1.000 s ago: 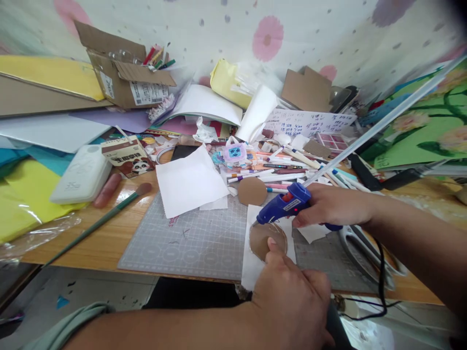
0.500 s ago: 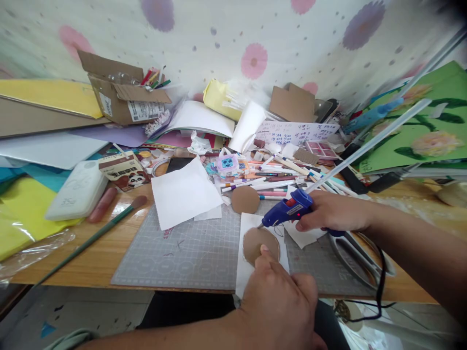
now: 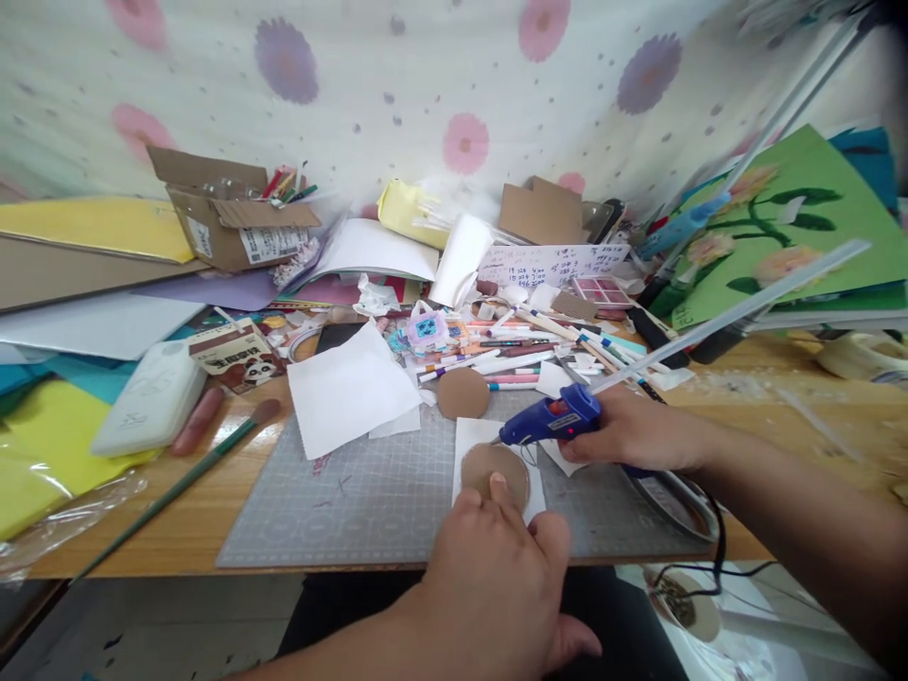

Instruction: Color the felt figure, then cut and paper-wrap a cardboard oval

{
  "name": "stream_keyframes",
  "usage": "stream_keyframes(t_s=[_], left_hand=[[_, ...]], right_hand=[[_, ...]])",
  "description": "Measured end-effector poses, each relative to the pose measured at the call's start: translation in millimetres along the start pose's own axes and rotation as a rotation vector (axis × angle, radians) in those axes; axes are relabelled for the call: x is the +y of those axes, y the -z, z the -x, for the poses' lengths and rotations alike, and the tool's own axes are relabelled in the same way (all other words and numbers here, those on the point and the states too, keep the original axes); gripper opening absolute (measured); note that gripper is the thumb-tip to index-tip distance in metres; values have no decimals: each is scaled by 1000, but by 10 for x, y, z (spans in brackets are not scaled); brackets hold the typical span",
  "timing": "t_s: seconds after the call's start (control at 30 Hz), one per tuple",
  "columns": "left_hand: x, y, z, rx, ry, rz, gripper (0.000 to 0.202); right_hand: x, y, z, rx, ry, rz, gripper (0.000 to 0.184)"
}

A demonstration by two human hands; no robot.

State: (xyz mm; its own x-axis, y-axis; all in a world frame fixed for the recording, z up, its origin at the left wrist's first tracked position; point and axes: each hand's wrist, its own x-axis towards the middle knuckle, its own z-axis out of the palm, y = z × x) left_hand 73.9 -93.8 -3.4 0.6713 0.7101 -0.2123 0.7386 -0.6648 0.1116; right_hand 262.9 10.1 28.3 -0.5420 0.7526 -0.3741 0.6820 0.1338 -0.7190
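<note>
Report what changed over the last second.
The nozzle of the glue gun has moved rightward along the cardboard disc, from upper left to top. The view has tilted up. Nothing was grasped or released: the right hand still grips the glue gun, the left hand still presses the disc.

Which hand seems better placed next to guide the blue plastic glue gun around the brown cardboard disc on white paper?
Likely the right hand: it grips the glue gun, nozzle by the far edge of the disc, while the left hand has a fingertip on that disc.
</note>
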Motion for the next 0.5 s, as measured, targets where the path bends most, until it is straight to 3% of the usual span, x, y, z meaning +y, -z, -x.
stream_keyframes(t_s=[0.3, 0.5], left_hand=[[23, -35, 9, 47, 11, 11, 69], [-26, -4, 37, 36, 10, 9, 74]], right_hand=[[-181, -39, -168, -16, -37, 233, 17], [-172, 15, -113, -15, 6, 232, 20]])
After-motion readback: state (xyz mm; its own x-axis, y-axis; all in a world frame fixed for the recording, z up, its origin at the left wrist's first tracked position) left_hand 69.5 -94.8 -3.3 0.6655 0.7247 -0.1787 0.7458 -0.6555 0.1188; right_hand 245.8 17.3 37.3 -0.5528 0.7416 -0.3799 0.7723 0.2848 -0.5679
